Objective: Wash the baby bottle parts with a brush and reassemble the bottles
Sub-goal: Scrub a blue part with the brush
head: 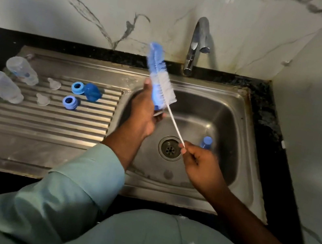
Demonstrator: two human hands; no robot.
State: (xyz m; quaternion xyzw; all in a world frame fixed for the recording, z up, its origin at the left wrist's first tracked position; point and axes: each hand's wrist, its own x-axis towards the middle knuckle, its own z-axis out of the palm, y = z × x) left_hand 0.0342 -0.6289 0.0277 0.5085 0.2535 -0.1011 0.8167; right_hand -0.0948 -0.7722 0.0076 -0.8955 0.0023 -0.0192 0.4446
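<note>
Over the sink basin (226, 120), my right hand (198, 162) pinches the end of the thin white handle of a blue-and-white bottle brush (159, 74), whose bristle head points up and away. My left hand (144, 114) grips a small blue bottle part (156, 107) at the base of the bristles; most of that part is hidden. A blue cap (206, 142) lies in the basin near the drain (170, 149). On the drainboard (44, 123) lie two clear bottles (21, 69) (2, 85), two clear nipples (54, 83) (42, 99), two blue rings (77, 87) (70, 102) and a blue cap (92, 92).
A chrome tap (197, 42) stands behind the basin, with no water visibly running. A marble wall rises at the back and right. Black countertop (267, 118) borders the steel sink unit.
</note>
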